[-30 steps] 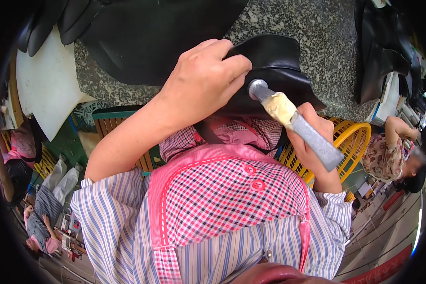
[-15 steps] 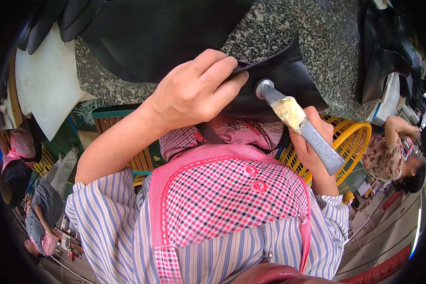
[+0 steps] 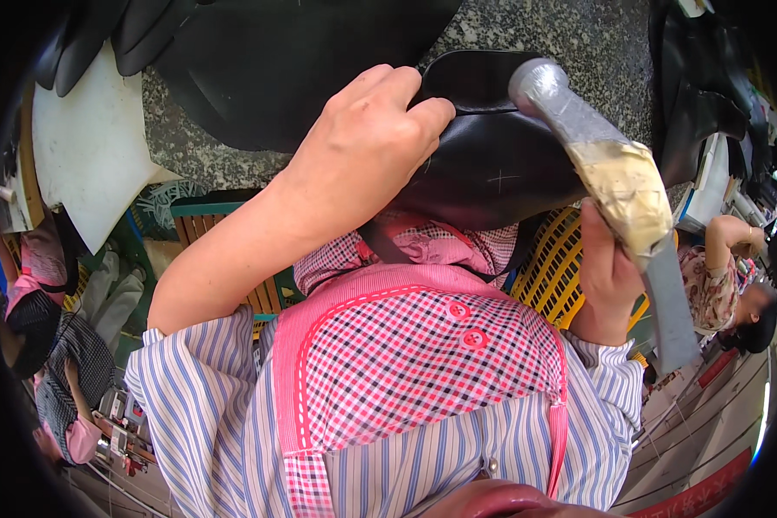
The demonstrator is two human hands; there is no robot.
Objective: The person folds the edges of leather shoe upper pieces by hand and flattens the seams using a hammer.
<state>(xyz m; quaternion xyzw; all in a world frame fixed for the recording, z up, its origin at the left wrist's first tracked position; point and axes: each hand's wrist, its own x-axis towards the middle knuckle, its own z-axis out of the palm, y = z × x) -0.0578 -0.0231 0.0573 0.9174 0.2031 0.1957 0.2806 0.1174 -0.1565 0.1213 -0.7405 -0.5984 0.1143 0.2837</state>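
Note:
My right hand [image 3: 613,272] is closed round a metal hammer [image 3: 600,142], which has a round silver face and yellow tape about its middle. The hammer is raised over the right part of a black leather piece [image 3: 483,164], and it hides some of that piece. A seam line crosses the leather, with a small pale cross mark nearer me. At the leather's left side, my left hand [image 3: 367,129] pinches its edge between thumb and curled fingers. The piece lies at the near edge of a speckled stone worktop [image 3: 570,39].
A large black sheet [image 3: 293,69] covers the worktop's back left, beside a white sheet [image 3: 82,147]. More black pieces [image 3: 699,104] hang at the right. Below the edge stand a yellow plastic basket [image 3: 548,268] and a slatted wooden seat [image 3: 272,293]. Another person [image 3: 708,276] is at the right.
The hammer and my right hand have lifted off the leather, up and to the right. The leather's far flap, raised before, now lies spread on the stone. My left hand has shifted slightly.

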